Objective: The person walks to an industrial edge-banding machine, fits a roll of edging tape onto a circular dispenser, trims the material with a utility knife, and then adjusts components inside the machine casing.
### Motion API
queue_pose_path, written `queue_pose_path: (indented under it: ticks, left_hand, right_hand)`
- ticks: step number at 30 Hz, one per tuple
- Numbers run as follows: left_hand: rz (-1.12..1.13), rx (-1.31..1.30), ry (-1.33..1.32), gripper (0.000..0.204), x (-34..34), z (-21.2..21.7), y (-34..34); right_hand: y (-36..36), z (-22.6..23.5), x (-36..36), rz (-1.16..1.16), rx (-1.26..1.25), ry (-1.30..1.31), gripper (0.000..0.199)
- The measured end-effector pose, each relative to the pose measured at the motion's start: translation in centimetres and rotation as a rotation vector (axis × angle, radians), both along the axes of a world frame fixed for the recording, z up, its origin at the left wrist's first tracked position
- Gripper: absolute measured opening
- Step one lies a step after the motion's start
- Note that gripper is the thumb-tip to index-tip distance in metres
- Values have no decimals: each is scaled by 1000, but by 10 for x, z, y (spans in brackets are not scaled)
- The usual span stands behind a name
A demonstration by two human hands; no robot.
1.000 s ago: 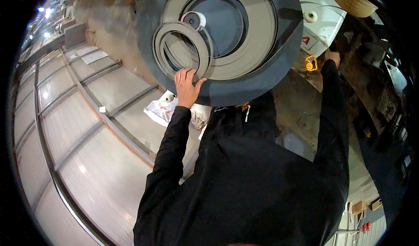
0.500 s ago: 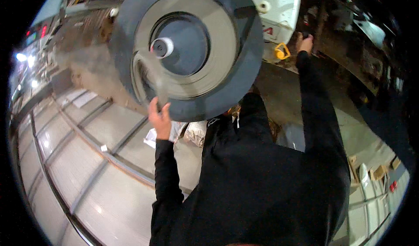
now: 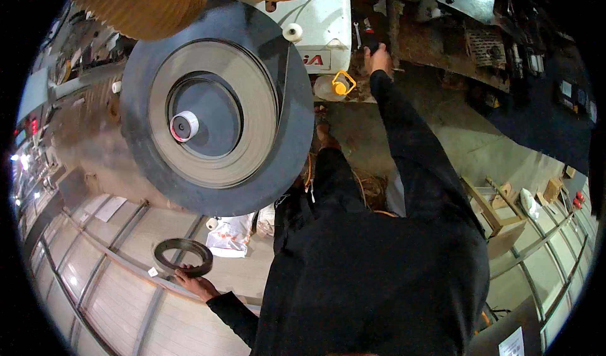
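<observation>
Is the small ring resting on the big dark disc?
No: the left hand holds the ring clear of the disc, nearer the picture's lower edge.

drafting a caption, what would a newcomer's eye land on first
Probably the big dark disc at upper left, bearing a wide grey coil and a white-rimmed knob. Below it, the left hand holds a loose ring apart from the coil. A bright yellow looped piece stands out right of the disc, near the right hand.

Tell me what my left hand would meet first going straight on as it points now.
Beyond the flat grey-brown ring held in the left hand, probably the pale panelled surface, though how far off it lies is unclear.
</observation>
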State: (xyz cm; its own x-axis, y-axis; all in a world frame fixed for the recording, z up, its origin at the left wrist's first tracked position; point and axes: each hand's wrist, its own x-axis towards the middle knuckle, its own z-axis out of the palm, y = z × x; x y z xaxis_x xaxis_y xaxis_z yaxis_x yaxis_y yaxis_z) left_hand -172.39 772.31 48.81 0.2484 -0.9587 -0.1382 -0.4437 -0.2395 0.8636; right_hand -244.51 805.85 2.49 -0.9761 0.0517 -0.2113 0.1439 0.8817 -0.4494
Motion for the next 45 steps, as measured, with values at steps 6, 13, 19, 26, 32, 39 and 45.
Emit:
queue_pose_path:
  ticks: [6, 13, 19, 26, 32, 39, 45]
  left_hand:
    - [50, 52, 140, 39, 110, -32, 42]
    - [382, 162, 381, 39, 162, -81, 50]
    - [377, 120, 525, 32, 186, -127, 42]
    - [382, 113, 802, 36, 256, -212, -8]
    - [310, 208, 809, 45, 301, -249, -47]
    - [300, 149, 708, 33, 376, -211, -140]
    - [251, 70, 661, 25, 451, -216, -269]
  right_hand:
    - [-11, -9, -32, 130, 33, -156, 87]
    - [-3, 20, 25, -9, -74, 216, 58]
    - [63, 29, 162, -285, 123, 147, 43]
    - [97, 2, 349, 857, 711, -693, 40]
    - [87, 5, 497, 1312, 965, -1062, 50]
    - [-103, 83, 584, 1296, 784, -1066, 51]
    - [-292, 77, 634, 1325, 628, -957, 52]
